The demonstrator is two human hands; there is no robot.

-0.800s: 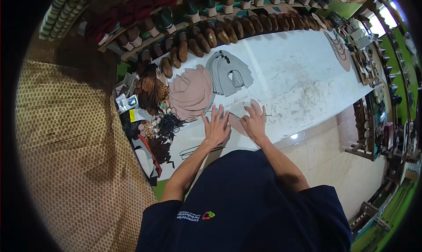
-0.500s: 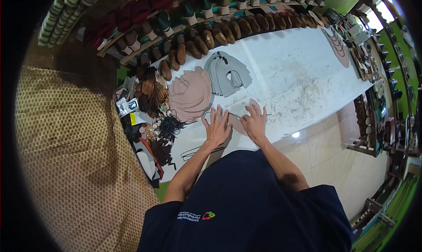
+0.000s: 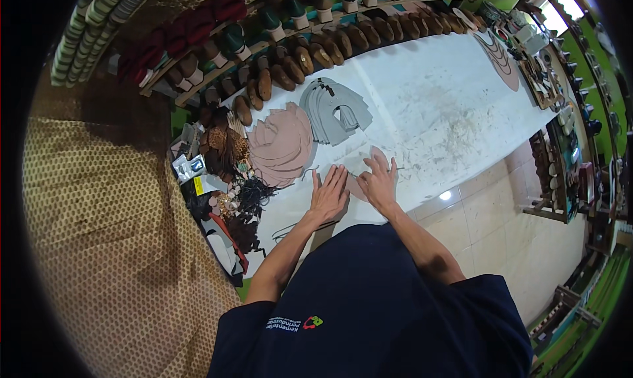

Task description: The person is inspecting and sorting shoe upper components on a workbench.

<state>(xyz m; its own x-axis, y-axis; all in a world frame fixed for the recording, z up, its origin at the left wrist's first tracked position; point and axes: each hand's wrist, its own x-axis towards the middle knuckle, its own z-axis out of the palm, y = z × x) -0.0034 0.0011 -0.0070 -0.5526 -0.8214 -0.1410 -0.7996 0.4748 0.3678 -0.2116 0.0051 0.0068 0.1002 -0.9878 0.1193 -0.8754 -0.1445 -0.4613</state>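
A pink, curved shoe-upper piece (image 3: 357, 189) lies on the white tabletop, partly covered by my hands. Flat on the table, my left hand (image 3: 328, 194) has its fingers stretched out, over a thin dark strip whose curled end shows beyond the fingertips. My right hand (image 3: 378, 188) rests on the pink piece. Its thumb and forefinger come together at the strip while the other fingers stay raised. To the right of that hand the strip's thin end (image 3: 399, 169) sticks out. What lies under the palms is hidden.
Fanned pink pieces (image 3: 280, 146) and grey pieces (image 3: 335, 111) lie beyond my left hand. Leather scraps and black strips (image 3: 252, 194) clutter the left end. Wooden shoe lasts (image 3: 356, 36) line the far edge. More thin dark strips (image 3: 285, 231) lie near my left forearm.
My left hand's fingers have drawn closer together, and it has shifted slightly toward the right hand. The right hand stays over the pink piece. The whole view has tilted a little.
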